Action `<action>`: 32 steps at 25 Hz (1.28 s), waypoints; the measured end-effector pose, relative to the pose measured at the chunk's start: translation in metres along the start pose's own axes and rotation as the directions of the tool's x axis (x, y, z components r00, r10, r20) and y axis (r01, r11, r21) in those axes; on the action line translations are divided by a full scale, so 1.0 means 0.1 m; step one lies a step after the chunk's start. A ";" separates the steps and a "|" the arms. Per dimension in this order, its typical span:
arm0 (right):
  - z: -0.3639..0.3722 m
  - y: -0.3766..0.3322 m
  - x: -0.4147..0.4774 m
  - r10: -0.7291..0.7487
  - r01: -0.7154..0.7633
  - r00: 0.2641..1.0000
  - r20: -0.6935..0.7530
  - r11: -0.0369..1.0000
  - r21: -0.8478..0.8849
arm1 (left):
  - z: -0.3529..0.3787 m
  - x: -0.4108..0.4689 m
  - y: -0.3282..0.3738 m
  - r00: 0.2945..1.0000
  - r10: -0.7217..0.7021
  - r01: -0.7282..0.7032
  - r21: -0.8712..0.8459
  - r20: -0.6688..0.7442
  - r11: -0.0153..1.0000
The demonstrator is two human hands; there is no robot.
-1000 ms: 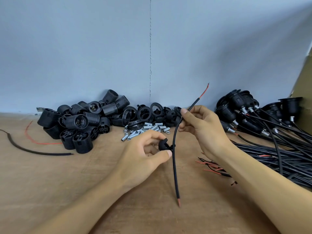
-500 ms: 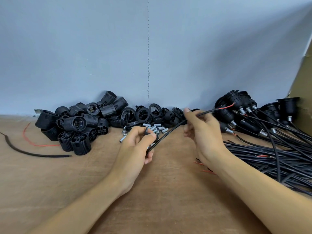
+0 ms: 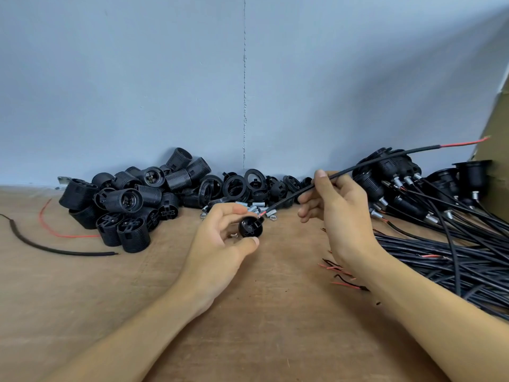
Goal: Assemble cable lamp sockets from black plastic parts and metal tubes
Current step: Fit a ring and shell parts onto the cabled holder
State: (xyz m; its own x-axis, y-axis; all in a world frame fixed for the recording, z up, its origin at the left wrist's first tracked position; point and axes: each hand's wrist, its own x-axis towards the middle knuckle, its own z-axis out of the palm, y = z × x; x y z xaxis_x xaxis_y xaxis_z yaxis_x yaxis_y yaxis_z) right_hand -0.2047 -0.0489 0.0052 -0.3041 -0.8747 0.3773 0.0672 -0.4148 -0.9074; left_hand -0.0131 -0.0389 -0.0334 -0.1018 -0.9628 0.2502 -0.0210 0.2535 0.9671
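My left hand (image 3: pixel 220 238) pinches a small black socket cap (image 3: pixel 250 226) between thumb and fingers, its hollow side facing me. My right hand (image 3: pixel 338 213) pinches a black cable (image 3: pixel 366 164) that slants up to the right and ends in a bare red wire. The cable's lower red tip touches the cap's rim. Behind my hands lie small metal tubes (image 3: pixel 254 209) on the wooden table (image 3: pixel 261 312).
A heap of black threaded socket bodies (image 3: pixel 126 202) sits at the left, black rings (image 3: pixel 239 186) at the back middle. Assembled sockets with cables (image 3: pixel 418 194) and a cable bundle (image 3: pixel 454 260) fill the right. A loose black and red wire (image 3: pixel 55 244) lies far left.
The cable swung from upright to a low slant rising to the right. My left hand turned the cap up into view, and the cable's lower tip now meets it.
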 end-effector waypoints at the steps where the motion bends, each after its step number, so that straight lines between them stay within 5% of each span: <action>1: 0.01 -0.01 -0.01 -0.016 0.016 1.000 0.005 1.000 -0.001 | 0.00 0.00 -0.01 1.000 0.010 -0.010 0.009 0.012 1.000; 10: 0.07 0.02 -0.17 -0.202 0.217 0.975 0.093 0.955 -0.202 | 0.02 -0.01 -0.05 0.987 0.143 -0.133 0.118 -0.079 0.984; 18: 0.11 0.00 -0.18 -0.298 0.311 0.950 0.089 0.908 -0.282 | 0.00 0.01 -0.09 0.978 0.201 -0.199 0.041 -0.050 0.979; 24: 0.11 -0.01 -0.21 -0.420 0.437 0.897 0.135 0.803 -0.405 | 0.01 0.02 -0.10 0.968 0.234 -0.226 0.090 -0.093 0.970; 32: 0.10 -0.02 -0.22 -0.447 0.465 0.882 0.146 0.782 -0.416 | 0.01 0.02 -0.12 0.964 0.242 -0.225 0.140 -0.114 0.964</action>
State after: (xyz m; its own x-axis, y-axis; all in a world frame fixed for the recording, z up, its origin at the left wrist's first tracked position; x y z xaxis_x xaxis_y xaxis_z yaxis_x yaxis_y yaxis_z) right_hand -0.1883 -0.0311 0.0004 -0.1598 -0.6229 0.7658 -0.4840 -0.6267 -0.6107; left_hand -0.0136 -0.0435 -0.0446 0.0103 -0.8772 0.4800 -0.1368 0.4742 0.8697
